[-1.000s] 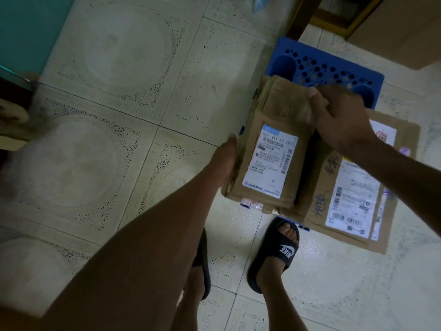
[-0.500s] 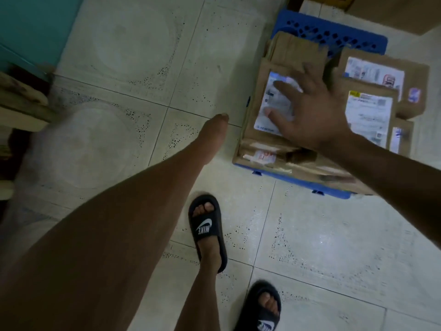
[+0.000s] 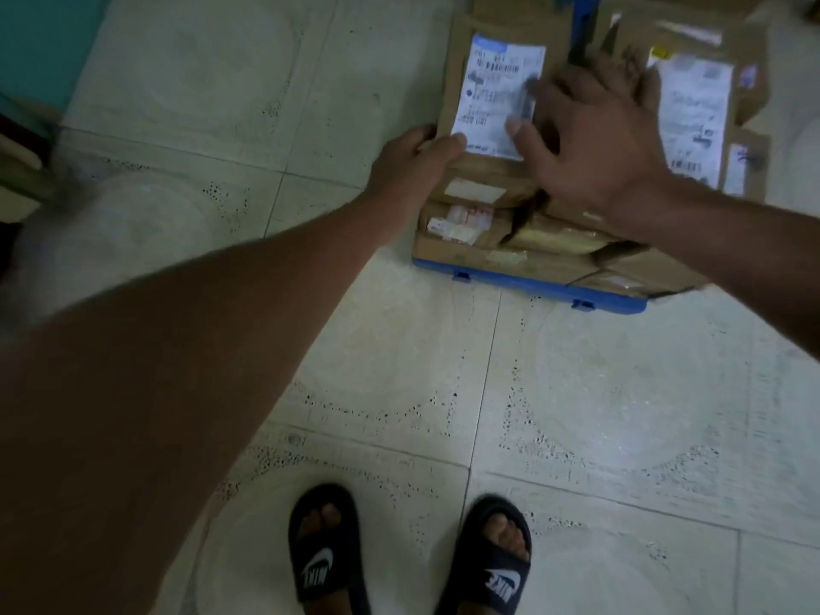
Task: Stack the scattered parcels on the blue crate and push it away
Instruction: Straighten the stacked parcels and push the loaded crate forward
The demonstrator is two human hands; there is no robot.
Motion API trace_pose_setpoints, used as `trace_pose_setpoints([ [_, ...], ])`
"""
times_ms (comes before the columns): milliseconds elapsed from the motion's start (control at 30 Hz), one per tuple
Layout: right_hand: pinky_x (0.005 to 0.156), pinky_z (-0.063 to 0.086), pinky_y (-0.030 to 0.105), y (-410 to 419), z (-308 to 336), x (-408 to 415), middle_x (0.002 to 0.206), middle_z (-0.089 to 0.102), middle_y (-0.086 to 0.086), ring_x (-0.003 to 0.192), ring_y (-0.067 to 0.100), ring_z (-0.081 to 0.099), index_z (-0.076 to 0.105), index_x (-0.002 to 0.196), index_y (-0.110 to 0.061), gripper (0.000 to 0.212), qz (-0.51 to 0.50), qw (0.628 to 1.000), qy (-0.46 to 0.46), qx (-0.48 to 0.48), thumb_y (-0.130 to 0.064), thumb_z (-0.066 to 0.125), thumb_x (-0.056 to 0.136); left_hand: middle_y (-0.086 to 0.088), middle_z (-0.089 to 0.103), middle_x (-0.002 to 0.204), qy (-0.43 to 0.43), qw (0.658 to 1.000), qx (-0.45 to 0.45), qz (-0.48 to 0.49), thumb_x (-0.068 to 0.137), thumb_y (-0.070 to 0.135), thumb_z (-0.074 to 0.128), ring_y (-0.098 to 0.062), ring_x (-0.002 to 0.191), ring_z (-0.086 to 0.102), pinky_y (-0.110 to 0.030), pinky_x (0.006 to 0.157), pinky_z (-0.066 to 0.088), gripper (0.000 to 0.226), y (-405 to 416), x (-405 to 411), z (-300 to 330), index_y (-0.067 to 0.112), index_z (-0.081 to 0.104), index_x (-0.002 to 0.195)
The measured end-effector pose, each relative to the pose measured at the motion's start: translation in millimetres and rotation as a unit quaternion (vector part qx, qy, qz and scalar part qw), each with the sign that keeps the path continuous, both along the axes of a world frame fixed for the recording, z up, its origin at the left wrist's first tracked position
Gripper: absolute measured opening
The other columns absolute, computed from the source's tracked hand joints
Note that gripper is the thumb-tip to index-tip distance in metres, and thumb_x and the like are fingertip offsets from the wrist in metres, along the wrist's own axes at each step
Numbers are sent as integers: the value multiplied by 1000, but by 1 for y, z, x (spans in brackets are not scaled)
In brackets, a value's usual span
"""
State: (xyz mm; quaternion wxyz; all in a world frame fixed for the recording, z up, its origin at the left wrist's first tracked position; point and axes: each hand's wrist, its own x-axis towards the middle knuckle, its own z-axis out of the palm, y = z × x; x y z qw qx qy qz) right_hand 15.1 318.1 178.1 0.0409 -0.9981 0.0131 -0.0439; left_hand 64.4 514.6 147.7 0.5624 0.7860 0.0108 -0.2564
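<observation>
Several brown cardboard parcels lie stacked on the blue crate, whose near edge shows under them. The top left parcel carries a white shipping label. My left hand touches that parcel's near left corner, thumb on the label edge. My right hand is spread flat, fingers apart, over the gap between the left parcel and the right parcel, which also bears white labels. Lower parcels in the stack show crumpled sides with tape.
Pale patterned floor tiles surround the crate. My feet in black slides stand near the bottom edge. A teal wall and a dark, blurred object are at the far left.
The view has dropped back and the crate now lies farther from my feet. My left hand came onto the top left parcel's corner. My right hand stayed spread over the stack.
</observation>
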Motion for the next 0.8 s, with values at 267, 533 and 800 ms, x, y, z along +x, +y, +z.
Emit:
trace_pose_setpoints([
  [267,115,7,60,1,0,-3,141,49,13,144,28,26,45,140,-17,64,15,1000,-12,24,-58,35,92,12,68,95,19,1000,21,-4,90,41,59,-4,86,64,-23,72,51,13,-2,-2,15,33,62,99],
  [533,110,27,49,-2,1,6,131,51,17,131,32,40,48,138,-13,59,41,994,-81,53,-50,35,94,13,64,95,10,999,40,-32,92,42,54,0,81,59,-21,60,41,28,-2,2,10,30,57,118],
  [800,100,37,39,0,12,-17,125,55,17,116,29,51,53,131,-8,55,70,976,-185,87,-49,33,101,11,57,86,33,997,28,61,99,46,36,-5,76,55,-22,63,39,31,-11,2,11,26,53,115],
])
